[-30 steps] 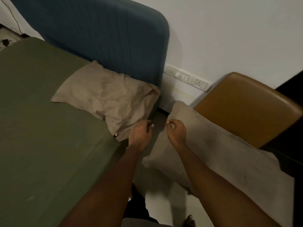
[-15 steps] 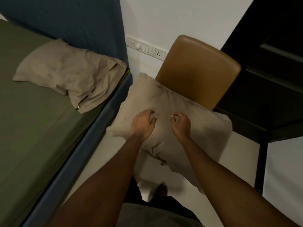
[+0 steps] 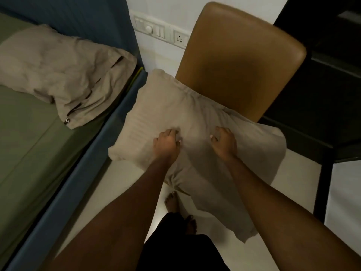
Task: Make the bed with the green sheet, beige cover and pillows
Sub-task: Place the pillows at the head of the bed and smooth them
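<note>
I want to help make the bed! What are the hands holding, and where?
Both the left hand and right hand pinch the beige pillow by the chair, bunching fabric near its middle.

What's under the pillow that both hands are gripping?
Pale floor and a bare foot show below the pillow; the brown chair rises behind it. Its seat is covered.

No legible text, label, brand or number anywhere, not even on the wall switch panel.
</note>
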